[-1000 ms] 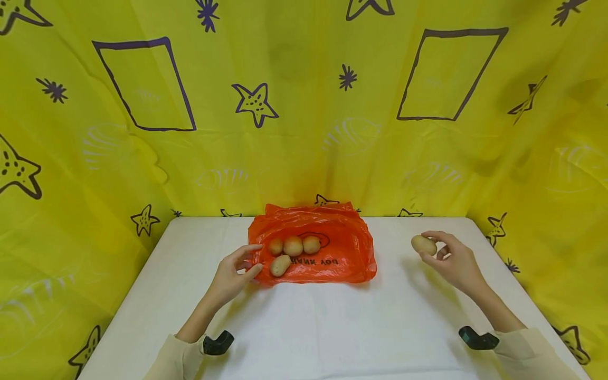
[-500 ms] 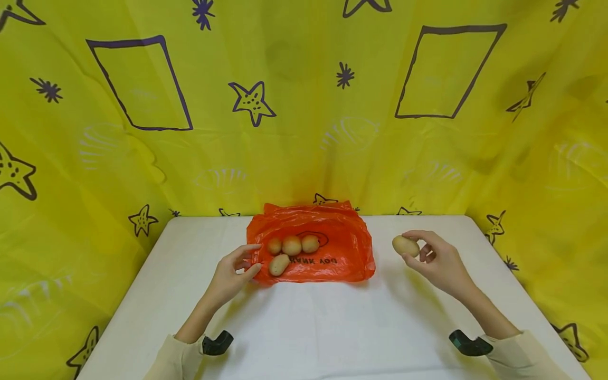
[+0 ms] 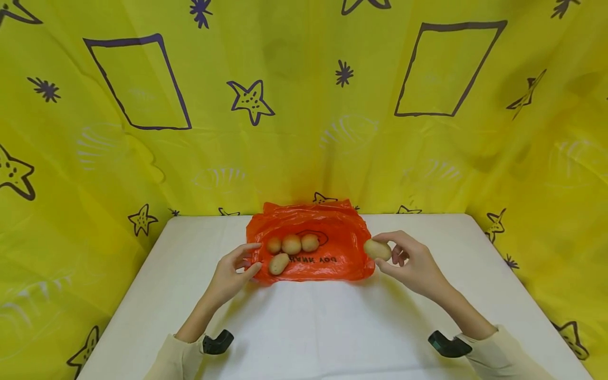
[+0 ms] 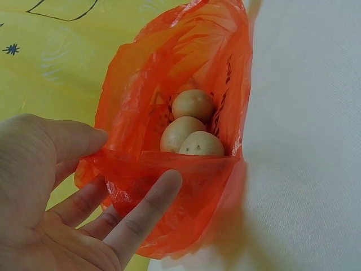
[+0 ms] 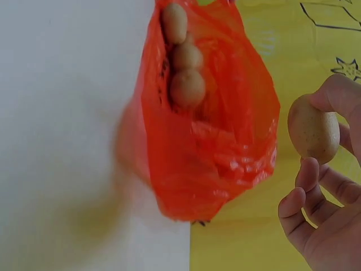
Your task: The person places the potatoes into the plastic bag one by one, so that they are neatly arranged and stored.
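Observation:
A red plastic bag [image 3: 349, 266] lies spread on the table with its mouth facing up. Inside its left half are several potatoes, one being an oval potato [image 3: 278, 264] at the front. My left hand [image 3: 230, 277] is at the bag's left end, thumb and index finger spread apart. In the left wrist view its fingertips meet the red plastic; whether they pinch it is hard to see. Between thumb and fingers, my right hand [image 3: 412, 262] holds another potato [image 3: 377, 249] at the bag's right edge. The right wrist view shows this potato [image 5: 312, 129] beside the bag [image 5: 214, 164].
A white-covered table [image 3: 304, 327] extends in front of the bag and to both sides. Yellow curtains [image 3: 294, 158] with star drawings enclose the back and sides. Dark wrist devices are strapped near both sleeves.
My right hand has carried its potato leftward, from the table's right side to the bag's right edge. My left hand and the potatoes in the bag have stayed put.

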### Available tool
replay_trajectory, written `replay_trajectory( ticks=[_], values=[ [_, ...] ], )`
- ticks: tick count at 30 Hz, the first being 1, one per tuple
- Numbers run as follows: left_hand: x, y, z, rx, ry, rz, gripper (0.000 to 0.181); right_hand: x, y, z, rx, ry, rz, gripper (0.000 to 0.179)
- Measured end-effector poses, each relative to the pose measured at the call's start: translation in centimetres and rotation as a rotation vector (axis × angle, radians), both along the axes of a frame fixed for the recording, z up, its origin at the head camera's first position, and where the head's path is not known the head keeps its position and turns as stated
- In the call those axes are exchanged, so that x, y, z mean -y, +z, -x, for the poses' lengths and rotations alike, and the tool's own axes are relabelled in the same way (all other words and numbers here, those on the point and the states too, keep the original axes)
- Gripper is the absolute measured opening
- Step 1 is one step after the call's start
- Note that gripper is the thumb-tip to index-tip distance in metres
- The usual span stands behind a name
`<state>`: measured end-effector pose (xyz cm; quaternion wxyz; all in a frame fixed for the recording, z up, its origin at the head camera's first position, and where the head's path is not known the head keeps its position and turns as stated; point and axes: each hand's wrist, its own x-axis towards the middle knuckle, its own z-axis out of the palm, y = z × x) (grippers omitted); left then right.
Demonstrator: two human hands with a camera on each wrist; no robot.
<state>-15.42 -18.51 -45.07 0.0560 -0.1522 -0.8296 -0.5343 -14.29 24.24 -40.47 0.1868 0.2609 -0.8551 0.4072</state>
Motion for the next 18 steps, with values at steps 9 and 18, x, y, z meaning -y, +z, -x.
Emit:
replay_trajectory(
  ticks=[9,18],
  values=[
    [0.0,0.0,0.0,0.015,0.003,-0.002,0.043,3.6,-0.5,0.4,0.056,0.105,0.008,0.045],
    [-0.1,0.1,-0.1,0.047,0.012,0.001,0.044,6.7,-1.5,1.3,0.081,0.175,0.038,0.041]
  ],
)
